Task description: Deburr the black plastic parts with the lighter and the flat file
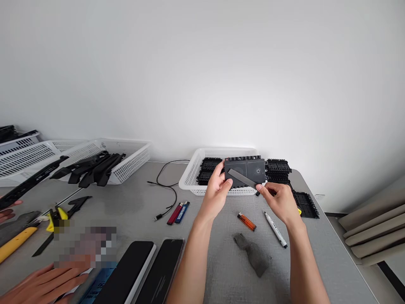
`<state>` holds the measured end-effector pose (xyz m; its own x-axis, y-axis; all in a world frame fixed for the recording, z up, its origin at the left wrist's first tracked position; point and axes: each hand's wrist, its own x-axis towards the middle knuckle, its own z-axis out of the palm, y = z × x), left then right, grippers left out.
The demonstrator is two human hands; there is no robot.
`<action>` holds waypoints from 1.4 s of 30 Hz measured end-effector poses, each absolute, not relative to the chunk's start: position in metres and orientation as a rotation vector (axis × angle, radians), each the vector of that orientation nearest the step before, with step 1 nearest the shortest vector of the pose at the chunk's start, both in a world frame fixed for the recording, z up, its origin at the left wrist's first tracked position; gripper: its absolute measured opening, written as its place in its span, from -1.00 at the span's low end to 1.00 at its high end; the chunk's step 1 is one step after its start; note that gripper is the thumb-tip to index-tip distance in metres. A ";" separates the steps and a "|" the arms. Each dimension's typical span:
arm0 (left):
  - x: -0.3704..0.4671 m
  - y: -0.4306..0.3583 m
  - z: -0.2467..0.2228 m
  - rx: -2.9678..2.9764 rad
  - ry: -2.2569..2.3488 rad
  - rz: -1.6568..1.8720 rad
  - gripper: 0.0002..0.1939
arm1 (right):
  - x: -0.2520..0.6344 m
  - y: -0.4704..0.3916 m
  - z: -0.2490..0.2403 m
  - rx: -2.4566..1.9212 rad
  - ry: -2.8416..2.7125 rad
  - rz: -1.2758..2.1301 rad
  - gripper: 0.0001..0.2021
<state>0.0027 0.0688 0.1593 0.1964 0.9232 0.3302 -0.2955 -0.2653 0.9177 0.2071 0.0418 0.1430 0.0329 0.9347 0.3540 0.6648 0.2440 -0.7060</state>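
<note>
My left hand [218, 190] grips the left end of a black rectangular plastic panel [248, 164], thumb on its face. The panel has a toothed edge and a small round hole towards its right end. Between the thumb and fingers of my right hand [280, 198] is a flat grey metal file [242, 178], lying slantwise across the front of the panel. Whether it touches the surface, I cannot tell. Both hands are raised in front of a white plastic basket [186, 179], which holds similar black panels [209, 169].
More black panels [305, 204] lie at right. Nearby are an orange lighter [247, 221], a marker [276, 230], a grey cloth [255, 255], two more lighters [178, 213] and a cable [174, 198]. Two phones [160, 270] lie front left. A co-worker's hand [47, 283] rests at far left.
</note>
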 end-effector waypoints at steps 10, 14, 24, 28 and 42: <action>0.000 0.065 0.160 1.298 0.690 1.367 -0.26 | 0.211 0.046 0.139 -1.455 -1.682 0.522 -0.41; -0.004 0.068 0.159 1.280 0.725 1.425 -0.22 | 0.219 0.046 0.139 -1.504 -1.685 0.506 -0.39; -0.003 0.062 0.165 1.340 0.776 1.365 -0.25 | 0.212 0.045 0.140 -1.456 -1.672 0.488 -0.40; -0.006 0.061 0.166 1.323 0.788 1.374 -0.24 | 0.215 0.046 0.140 -1.433 -1.690 0.498 -0.39; -0.004 0.050 0.172 1.331 0.843 1.330 -0.28 | 0.219 0.044 0.141 -1.402 -1.690 0.547 -0.40</action>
